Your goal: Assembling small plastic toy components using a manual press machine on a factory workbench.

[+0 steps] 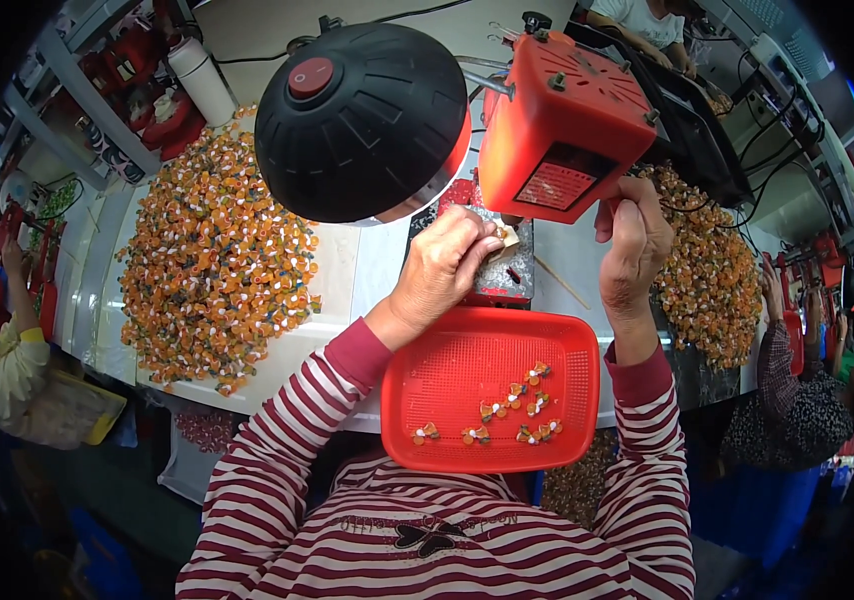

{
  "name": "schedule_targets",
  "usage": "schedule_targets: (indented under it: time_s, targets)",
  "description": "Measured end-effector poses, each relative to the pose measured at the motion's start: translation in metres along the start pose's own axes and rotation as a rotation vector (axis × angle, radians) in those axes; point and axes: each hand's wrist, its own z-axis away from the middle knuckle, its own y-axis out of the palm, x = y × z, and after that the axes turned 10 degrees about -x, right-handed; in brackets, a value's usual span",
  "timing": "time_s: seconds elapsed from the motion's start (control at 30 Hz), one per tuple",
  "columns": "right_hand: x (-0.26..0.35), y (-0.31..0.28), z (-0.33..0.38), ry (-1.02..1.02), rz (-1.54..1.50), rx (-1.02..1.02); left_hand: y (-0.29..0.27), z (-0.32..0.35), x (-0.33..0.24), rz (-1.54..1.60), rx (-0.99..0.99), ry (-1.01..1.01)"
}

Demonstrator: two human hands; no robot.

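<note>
White desk [347, 270] is carrying heaps of orange parts [212, 260] left of the red machine [562, 125]. I am seeing my left hand [442, 270] pinching a small pale piece [509, 238] in closed fingers below it; my right hand [635, 245] is gripping its handle. Red tray [492, 345] is sitting nearer me.

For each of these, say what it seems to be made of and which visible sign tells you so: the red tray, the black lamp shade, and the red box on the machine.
Red tray: probably moulded plastic, with a fine perforated mesh floor, uniform colour and rounded rim.
Black lamp shade: looks like matte plastic, with moulded ribs and dull sheen; painted metal is possible.
Red box: likely painted sheet metal, with flat panels, sharp edges and screw heads.
</note>
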Motion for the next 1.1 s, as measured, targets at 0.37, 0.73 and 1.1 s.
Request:
schedule_targets:
  time_s: [0.37,0.73,1.1]
  targets:
    - [-0.038,0.012,0.028,-0.252,0.124,0.039,-0.003,-0.001,0.001,0.001,0.001,0.015]
    - [0.032,0.023,-0.069,0.025,-0.033,-0.058,-0.021,0.008,-0.004,-0.05,-0.004,0.04]
    - [0.048,0.022,-0.011,0.501,-0.104,-0.134,-0.172,-0.008,0.057,-0.856,0.131,0.099]
